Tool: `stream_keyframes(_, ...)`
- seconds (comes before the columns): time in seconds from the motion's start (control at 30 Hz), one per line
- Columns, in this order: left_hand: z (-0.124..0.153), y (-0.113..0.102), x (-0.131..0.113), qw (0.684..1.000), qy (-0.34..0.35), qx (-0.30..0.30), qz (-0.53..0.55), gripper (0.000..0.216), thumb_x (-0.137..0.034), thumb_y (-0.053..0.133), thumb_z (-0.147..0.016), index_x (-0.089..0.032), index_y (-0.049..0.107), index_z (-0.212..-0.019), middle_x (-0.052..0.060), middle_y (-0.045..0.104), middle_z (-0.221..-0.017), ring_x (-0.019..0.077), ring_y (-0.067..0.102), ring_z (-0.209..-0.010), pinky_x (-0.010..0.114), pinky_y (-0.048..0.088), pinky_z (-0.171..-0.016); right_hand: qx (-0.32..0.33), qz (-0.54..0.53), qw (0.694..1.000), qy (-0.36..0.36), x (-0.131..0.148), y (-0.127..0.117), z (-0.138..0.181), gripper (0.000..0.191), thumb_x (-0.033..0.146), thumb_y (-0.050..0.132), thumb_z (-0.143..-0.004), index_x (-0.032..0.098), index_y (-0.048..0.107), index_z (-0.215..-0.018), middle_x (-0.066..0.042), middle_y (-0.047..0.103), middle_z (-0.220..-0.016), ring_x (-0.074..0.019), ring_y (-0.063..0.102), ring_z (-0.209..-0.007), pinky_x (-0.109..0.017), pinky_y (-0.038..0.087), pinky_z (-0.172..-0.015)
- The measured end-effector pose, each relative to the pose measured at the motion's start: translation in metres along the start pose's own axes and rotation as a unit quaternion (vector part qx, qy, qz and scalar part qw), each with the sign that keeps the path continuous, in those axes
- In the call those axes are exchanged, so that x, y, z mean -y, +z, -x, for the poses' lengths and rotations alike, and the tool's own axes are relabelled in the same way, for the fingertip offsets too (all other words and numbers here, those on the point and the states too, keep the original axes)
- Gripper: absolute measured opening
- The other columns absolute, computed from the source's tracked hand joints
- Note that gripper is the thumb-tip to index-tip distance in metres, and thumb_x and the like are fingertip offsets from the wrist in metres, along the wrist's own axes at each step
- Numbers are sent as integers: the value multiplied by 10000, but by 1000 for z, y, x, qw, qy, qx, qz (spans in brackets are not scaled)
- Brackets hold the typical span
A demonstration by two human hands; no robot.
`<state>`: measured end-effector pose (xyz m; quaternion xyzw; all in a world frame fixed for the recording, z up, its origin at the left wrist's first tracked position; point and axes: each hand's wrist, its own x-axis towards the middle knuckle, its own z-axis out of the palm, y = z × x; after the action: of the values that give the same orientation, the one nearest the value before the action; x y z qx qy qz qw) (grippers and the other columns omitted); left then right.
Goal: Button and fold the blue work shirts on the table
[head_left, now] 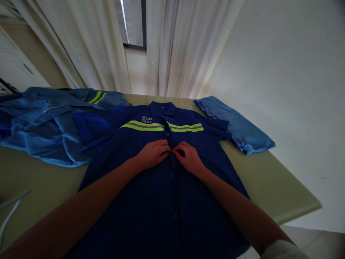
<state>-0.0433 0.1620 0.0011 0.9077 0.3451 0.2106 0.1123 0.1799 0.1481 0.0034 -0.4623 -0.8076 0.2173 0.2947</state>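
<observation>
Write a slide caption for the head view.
Left hand and right hand pinch the front of a dark blue shirt spread on a table, lighter blue clothes beside it.

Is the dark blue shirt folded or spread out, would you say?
Spread out: the dark blue shirt lies flat, front up, across the table.

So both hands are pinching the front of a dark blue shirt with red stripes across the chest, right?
Not quite. The head view shows the stripes are yellow-green, not red. The left hand and right hand do pinch the front of the dark blue shirt.
</observation>
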Motion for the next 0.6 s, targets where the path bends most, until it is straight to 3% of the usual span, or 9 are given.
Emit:
stream_keyframes(0.13, -1, -6, 2, 997, -6, 4, 77, 136, -209, 613, -950, -197, 748, -966, 38, 659, -948, 178, 647, -903, 302, 494, -825, 0, -11, 1000, -9, -3, 0, 0, 70, 177, 744, -894, 203, 729, -957, -18, 651, -935, -148, 611, -764, -284, 458, -707)
stream_keyframes(0.33, -9, -5, 4, 986, -81, 23, 143, 147, -296, 664, -931, -200, 768, -894, 17, 634, -831, 143, 593, -725, 275, 434, -661, 2, 15, 1000, -8, -3, 2, 1, 25, 207, 722, -930, 209, 736, -951, -24, 657, -955, -151, 615, -791, -286, 454, -716)
stream_keyframes(0.6, -7, -2, 5, 995, -59, 10, 79, 126, -291, 633, -967, -194, 701, -926, 36, 639, -905, 197, 609, -894, 320, 468, -803, -3, 40, 999, -11, 4, 1, 0, 67, 173, 693, -932, 216, 729, -968, -28, 662, -987, -156, 617, -824, -293, 455, -744)
